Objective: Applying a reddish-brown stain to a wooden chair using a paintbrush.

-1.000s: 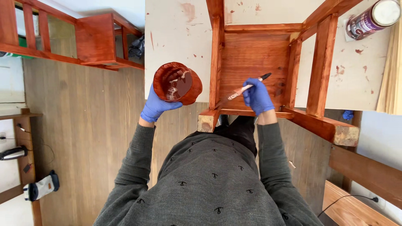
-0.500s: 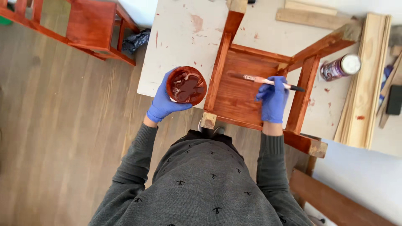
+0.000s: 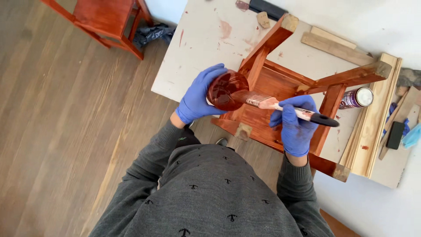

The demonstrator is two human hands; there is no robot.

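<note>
From my remote seat I saw the left hand (image 3: 199, 94), in a blue glove, wrapped closed around a small round cup of red-brown stain (image 3: 226, 89), with the fingers curled over its far side and the cup tipped so its open mouth faced the other hand. The right hand (image 3: 294, 128), also gloved in blue, was closed around the handle of a paintbrush (image 3: 280, 106); the black end of the handle stuck out past that hand to its outer side, and the bristle end reached across into the cup's mouth, touching the stain there. Both hands hung just above an upturned wooden stool (image 3: 302, 87), stained reddish brown, which lay beneath and beyond them with its legs pointing away and to the side, resting on a pale, paint-smeared tabletop (image 3: 201, 48). Just beyond the right hand, behind one stool leg, a tin with a purple label (image 3: 356, 98) lay on its side. Farther out on the right hand's side sat a stack of pale wooden boards (image 3: 372, 123), and past those some blue and black odds and ends too small for me to make out. Well away beyond the left hand, a second red-stained piece of furniture (image 3: 107, 17) stood on the wooden floor (image 3: 66, 131), with a crumpled dark rag (image 3: 151, 34) just beside it.
</note>
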